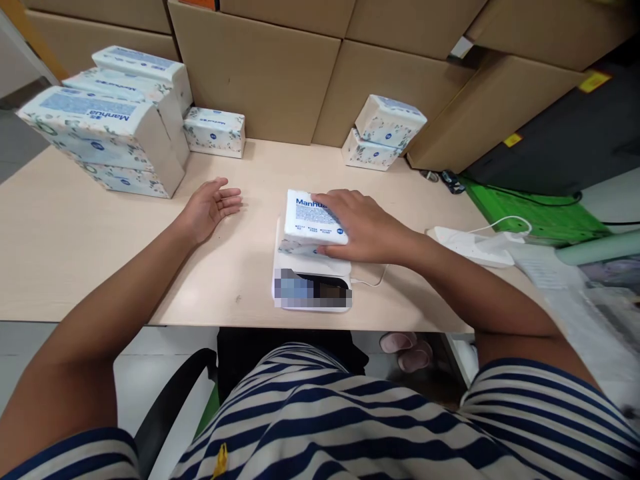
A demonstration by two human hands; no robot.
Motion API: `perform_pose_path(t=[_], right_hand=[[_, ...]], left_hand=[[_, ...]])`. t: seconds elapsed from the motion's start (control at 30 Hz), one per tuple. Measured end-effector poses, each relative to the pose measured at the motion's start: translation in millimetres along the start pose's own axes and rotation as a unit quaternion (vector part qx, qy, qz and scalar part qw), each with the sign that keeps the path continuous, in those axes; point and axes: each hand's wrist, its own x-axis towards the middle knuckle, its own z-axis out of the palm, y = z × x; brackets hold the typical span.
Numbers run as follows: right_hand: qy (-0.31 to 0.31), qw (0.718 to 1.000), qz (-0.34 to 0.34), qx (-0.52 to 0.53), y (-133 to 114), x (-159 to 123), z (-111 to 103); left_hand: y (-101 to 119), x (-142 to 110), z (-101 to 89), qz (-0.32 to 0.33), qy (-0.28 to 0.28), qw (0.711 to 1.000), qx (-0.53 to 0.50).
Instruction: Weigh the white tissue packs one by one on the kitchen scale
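Note:
My right hand [367, 227] grips a white tissue pack [310, 230] from its right side, thumb low and fingers over the top. The pack, printed with blue lettering, is over a white scale [313, 267]; whether it rests on the plate I cannot tell. Part of the scale's dark display is blurred out. My left hand [213, 210] is empty at the left of the pack, palm turned inward and fingers apart, just above or on the table. Beyond it stands a big stack of similar tissue packs [115, 143].
A single tissue pack [215, 132] stands by the stack, and two piled packs [383, 130] sit at the back right. Cardboard boxes [260, 73] wall off the far edge of the table [75, 267]. A power strip [475, 248] and a green board [530, 217] lie to the right.

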Motion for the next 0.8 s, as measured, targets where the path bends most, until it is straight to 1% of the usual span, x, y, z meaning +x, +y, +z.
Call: perform_pose_path(t=[0.1,0.13,0.2,0.27,0.3,0.33,0.4,0.47,0.53,0.6,0.67,0.73,0.8], right_hand=[[0.004,1.000,-0.020,-0.002,5.0,-5.7,-3.9],[0.020,0.999,-0.024,0.004,7.6,-9.2,-3.3],[0.086,0.996,-0.016,0.027,13.6,-18.7,4.5],[0.174,0.983,0.012,0.061,21.0,-29.8,21.6],[0.218,0.972,0.027,0.085,25.4,-35.1,32.8],[0.256,0.959,0.040,0.117,30.5,-39.8,44.8],[0.309,0.928,0.044,0.204,43.0,-46.2,68.4],[0.343,0.891,0.027,0.296,58.0,-48.1,87.3],[0.354,0.861,0.025,0.364,72.9,-46.7,98.7],[0.355,0.842,0.040,0.404,84.0,-44.3,103.3],[0.354,0.833,0.047,0.422,88.8,-42.7,103.8],[0.372,0.830,0.028,0.416,86.8,-42.4,102.5],[0.393,0.827,0.003,0.402,80.0,-43.4,99.9]], left_hand=[[-1.4,-1.3,4.4,0.007,0.002,1.000,0.015],[-2.7,-2.8,7.1,0.011,0.005,1.000,0.020],[-7.4,-8.6,14.4,0.028,0.016,0.999,0.030],[-15.1,-17.4,22.2,0.055,0.021,0.997,0.050],[-20.1,-22.0,25.2,0.072,0.014,0.995,0.068],[-25.6,-26.1,27.1,0.089,0.001,0.992,0.093],[-37.6,-31.0,26.5,0.128,-0.049,0.978,0.156],[-48.9,-29.3,20.0,0.178,-0.127,0.948,0.229],[-57.3,-22.3,10.2,0.236,-0.213,0.899,0.300],[-61.8,-13.9,1.6,0.285,-0.265,0.850,0.356],[-62.9,-8.5,-3.0,0.317,-0.282,0.819,0.387],[-62.0,-7.9,-3.2,0.333,-0.290,0.804,0.399],[-60.5,-11.0,-0.4,0.336,-0.299,0.797,0.404]])
